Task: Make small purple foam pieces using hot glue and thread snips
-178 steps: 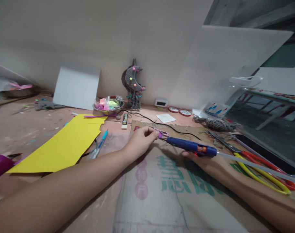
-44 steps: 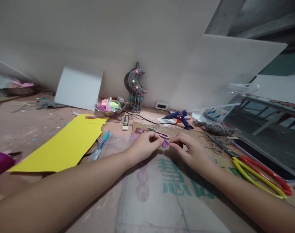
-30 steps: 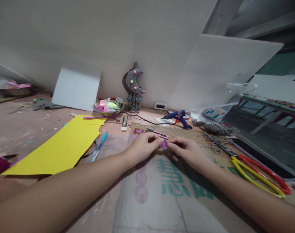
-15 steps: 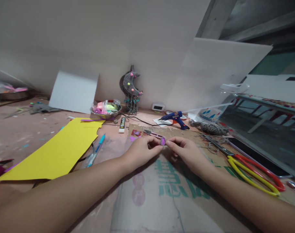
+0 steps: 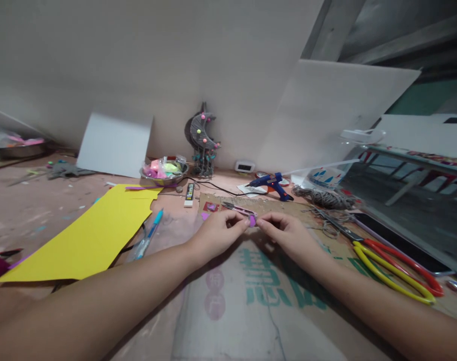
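Between both hands [image 5: 251, 231], purple piece [image 5: 252, 220] (upright, fingertip grip).

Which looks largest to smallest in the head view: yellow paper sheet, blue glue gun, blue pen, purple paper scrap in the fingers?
1. Yellow paper sheet, by far.
2. Blue glue gun and blue pen: too alike to rank, and the gun lies farther away.
3. Purple paper scrap, pinched by left hand and right hand.

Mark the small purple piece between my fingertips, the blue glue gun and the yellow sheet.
Small purple paper piece [image 5: 252, 220], head view, on its visible face.
Blue plastic glue gun [image 5: 270, 181], head view, on its barrel.
Yellow paper sheet [image 5: 96, 230], head view, on its middle.
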`<state>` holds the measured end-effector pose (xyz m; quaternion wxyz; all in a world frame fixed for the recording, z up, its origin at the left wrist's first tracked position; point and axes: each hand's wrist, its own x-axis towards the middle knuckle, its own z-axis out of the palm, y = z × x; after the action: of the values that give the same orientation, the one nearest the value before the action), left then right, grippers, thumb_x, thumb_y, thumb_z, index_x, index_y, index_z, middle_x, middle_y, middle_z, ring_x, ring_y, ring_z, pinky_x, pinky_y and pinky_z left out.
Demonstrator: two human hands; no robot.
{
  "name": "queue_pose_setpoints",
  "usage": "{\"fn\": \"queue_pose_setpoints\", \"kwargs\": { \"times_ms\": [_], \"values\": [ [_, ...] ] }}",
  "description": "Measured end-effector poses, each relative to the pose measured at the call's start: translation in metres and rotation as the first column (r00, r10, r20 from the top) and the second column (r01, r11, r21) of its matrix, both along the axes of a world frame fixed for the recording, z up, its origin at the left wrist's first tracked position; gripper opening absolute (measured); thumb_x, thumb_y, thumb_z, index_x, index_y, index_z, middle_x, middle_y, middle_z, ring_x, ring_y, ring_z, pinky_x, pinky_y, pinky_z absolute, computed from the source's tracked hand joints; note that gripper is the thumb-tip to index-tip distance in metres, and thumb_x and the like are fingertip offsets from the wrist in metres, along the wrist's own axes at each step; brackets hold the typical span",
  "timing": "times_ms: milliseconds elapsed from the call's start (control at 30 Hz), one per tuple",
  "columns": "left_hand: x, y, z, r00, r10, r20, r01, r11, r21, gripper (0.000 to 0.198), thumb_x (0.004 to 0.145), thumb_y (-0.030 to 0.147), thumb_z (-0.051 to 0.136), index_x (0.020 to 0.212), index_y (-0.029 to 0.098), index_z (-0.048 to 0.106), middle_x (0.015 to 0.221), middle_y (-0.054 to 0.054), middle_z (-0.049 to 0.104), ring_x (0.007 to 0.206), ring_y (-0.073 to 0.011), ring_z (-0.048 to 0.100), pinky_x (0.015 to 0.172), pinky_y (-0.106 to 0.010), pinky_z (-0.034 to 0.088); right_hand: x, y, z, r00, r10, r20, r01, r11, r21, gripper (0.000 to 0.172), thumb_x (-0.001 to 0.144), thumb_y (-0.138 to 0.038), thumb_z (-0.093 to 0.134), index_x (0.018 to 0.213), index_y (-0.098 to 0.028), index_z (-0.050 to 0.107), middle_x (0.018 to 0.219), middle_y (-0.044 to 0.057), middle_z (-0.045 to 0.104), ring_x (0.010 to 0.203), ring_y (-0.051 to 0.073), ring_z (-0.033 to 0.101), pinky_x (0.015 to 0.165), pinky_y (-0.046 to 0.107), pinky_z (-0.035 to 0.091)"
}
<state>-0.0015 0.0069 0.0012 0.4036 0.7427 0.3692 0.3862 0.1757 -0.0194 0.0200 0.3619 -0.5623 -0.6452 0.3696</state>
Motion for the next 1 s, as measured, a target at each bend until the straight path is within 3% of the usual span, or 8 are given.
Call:
{"fn": "queue_pose_setpoints", "kwargs": {
  "times_ms": [300,433,567,800,1000],
  "values": [
    [0.0001,-0.0001,0.0026,1.0,0.018,0.016,-0.018,1.0,-0.001,0.021,0.08,0.03,0.05,0.073,0.015,0.062,0.075,-0.002,0.065,0.074,-0.0151,0.057,0.067,-0.023,0.044,0.0017,-0.0015,0.0018,0.998,0.001,0.056,-0.004,0.999,0.053,0.037,0.08,-0.051,0.05,0.08,-0.016,0.063,0.051,-0.004,0.049,0.044,0.009,0.044,0.042,0.021,0.036],
    [-0.0002,0.0002,0.0019,0.999,0.02,0.027,-0.02,1.0,-0.003,0.02,0.079,0.03,0.05,0.072,0.016,0.061,0.074,-0.001,0.064,0.075,-0.0153,0.058,0.068,-0.023,0.044,0.0039,0.0017,-0.0021,0.995,0.031,0.096,-0.04,0.994,0.101,0.032,0.077,-0.044,0.056,0.092,-0.017,0.064,0.073,0.003,0.063,0.06,0.014,0.056,0.053,0.024,0.044],
    [-0.0003,0.0001,0.0001,1.0,0.015,0.005,-0.016,1.0,0.014,0.02,0.079,0.031,0.049,0.073,0.016,0.061,0.075,-0.001,0.064,0.073,-0.0149,0.057,0.066,-0.023,0.042,0.0024,0.0031,-0.0041,0.993,0.054,0.107,-0.064,0.994,0.092,0.029,0.074,-0.038,0.06,0.092,-0.016,0.063,0.087,0.006,0.066,0.075,0.018,0.06,0.067,0.029,0.047],
    [0.0007,-0.0024,0.0002,1.0,-0.006,-0.007,0.006,1.0,0.022,0.022,0.08,0.034,0.049,0.073,0.016,0.06,0.073,-0.001,0.064,0.07,-0.0142,0.056,0.063,-0.023,0.041,-0.0003,-0.0003,-0.0013,0.999,0.04,-0.036,-0.04,0.999,-0.008,0.03,0.074,-0.044,0.06,0.084,-0.015,0.061,0.066,0.0,0.057,0.052,0.009,0.048,0.047,0.022,0.037],
    [0.0001,-0.0007,-0.0017,0.999,-0.045,0.015,0.045,0.999,0.025,0.025,0.084,0.033,0.045,0.08,0.015,0.063,0.079,-0.002,0.065,0.074,-0.015,0.057,0.067,-0.023,0.042,-0.0011,-0.003,0.0012,0.994,0.036,-0.103,-0.042,0.997,-0.057,0.031,0.075,-0.045,0.06,0.081,-0.015,0.059,0.057,-0.004,0.052,0.045,0.007,0.044,0.044,0.021,0.034]
  ]
}}
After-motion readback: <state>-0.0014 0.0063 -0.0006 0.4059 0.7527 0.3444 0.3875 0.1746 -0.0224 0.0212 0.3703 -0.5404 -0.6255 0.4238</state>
